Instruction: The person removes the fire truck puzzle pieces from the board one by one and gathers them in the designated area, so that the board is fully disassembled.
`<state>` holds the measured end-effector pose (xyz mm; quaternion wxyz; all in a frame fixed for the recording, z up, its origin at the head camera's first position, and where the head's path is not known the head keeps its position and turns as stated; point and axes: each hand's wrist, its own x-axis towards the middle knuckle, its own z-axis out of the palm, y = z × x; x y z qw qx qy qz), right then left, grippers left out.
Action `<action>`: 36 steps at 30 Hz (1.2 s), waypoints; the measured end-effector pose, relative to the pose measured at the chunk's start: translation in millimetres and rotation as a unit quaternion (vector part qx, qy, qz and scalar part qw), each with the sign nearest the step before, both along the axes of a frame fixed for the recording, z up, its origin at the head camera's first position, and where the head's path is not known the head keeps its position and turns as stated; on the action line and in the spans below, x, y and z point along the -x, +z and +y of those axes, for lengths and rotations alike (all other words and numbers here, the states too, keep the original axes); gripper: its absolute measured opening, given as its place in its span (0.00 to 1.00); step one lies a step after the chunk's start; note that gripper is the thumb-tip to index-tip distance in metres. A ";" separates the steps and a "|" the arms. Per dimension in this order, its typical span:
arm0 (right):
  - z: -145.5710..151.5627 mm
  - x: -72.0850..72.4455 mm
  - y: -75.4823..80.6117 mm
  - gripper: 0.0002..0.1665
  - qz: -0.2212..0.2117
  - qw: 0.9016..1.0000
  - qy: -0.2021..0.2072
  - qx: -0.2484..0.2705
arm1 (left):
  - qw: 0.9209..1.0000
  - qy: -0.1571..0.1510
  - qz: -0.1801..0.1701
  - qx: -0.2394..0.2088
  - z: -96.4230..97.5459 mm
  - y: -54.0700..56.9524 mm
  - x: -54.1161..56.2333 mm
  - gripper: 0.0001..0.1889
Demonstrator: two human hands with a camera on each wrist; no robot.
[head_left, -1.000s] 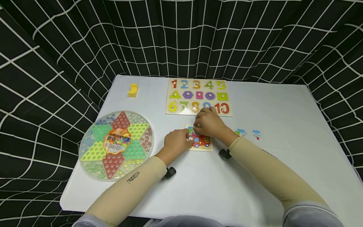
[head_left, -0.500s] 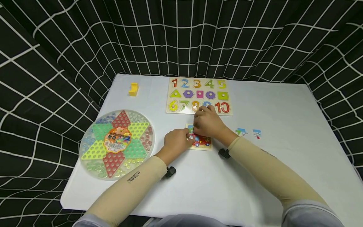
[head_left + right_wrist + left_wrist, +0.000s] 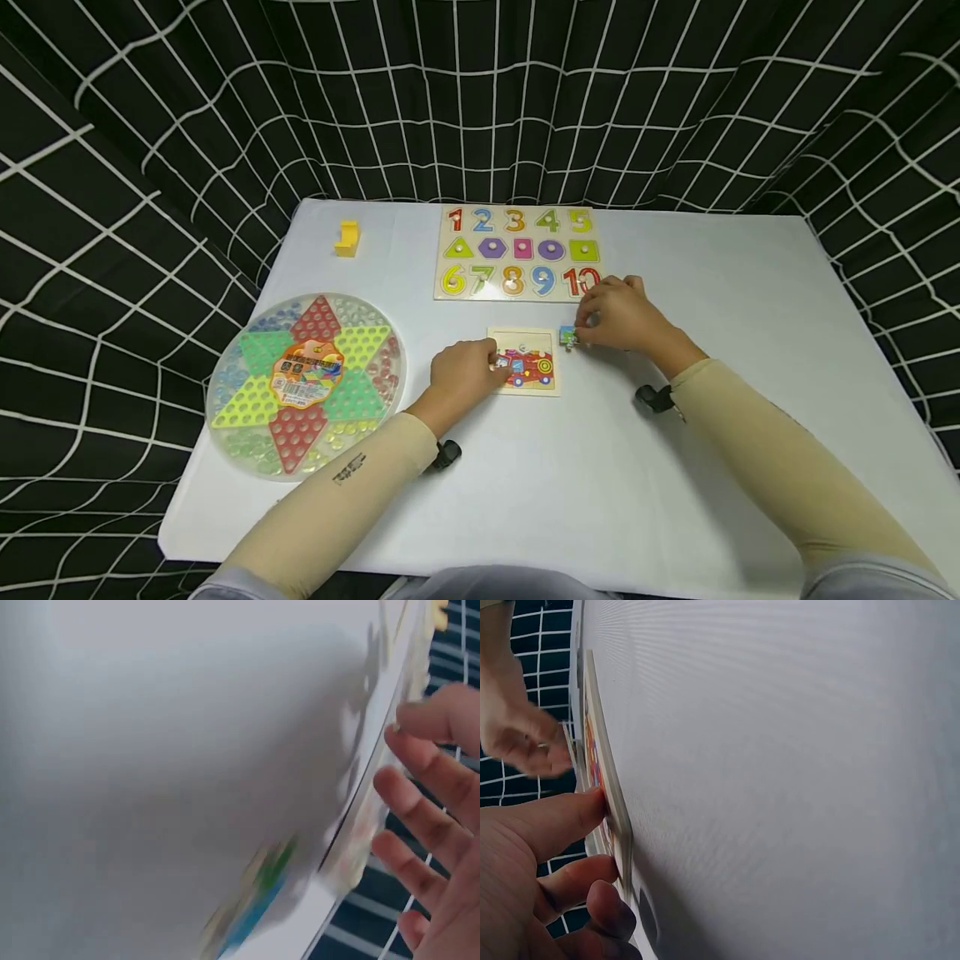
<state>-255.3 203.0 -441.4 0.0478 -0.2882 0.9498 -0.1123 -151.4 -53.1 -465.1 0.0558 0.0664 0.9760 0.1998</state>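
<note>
My left hand [image 3: 463, 372] pinches the left edge of a small wooden jigsaw tray [image 3: 522, 337], thumb on top. In the left wrist view the fingers [image 3: 581, 881] lie at its edge. A red vehicle picture [image 3: 531, 367] fills the tray's lower part; its upper part shows bare wood. Just right of the tray, my right hand [image 3: 621, 318] pinches a small blue-and-green puzzle piece [image 3: 567, 336] by thumb and fingertips. The right wrist view shows the right hand [image 3: 442, 776] with thumb and index together; a blurred blue-and-green piece [image 3: 255, 900] lies below on the table.
A number-and-shape peg board [image 3: 517, 293] lies behind the tray. To the left is a round Chinese checkers board [image 3: 310, 372] packed with marbles. A yellow block [image 3: 348, 239] stands at the back left. Black cloth with white grid lines [image 3: 502, 108] encloses the white table [image 3: 600, 483].
My right hand has lifted off the tray's upper part and moved right with a puzzle piece, baring wood there. My left hand has stayed at the tray's edge.
</note>
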 end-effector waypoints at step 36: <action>-30.4 -55.7 -7.7 0.13 0.001 0.998 0.060 0.016 | 0.999 -0.042 0.002 0.014 33.9 -4.7 4.7 0.18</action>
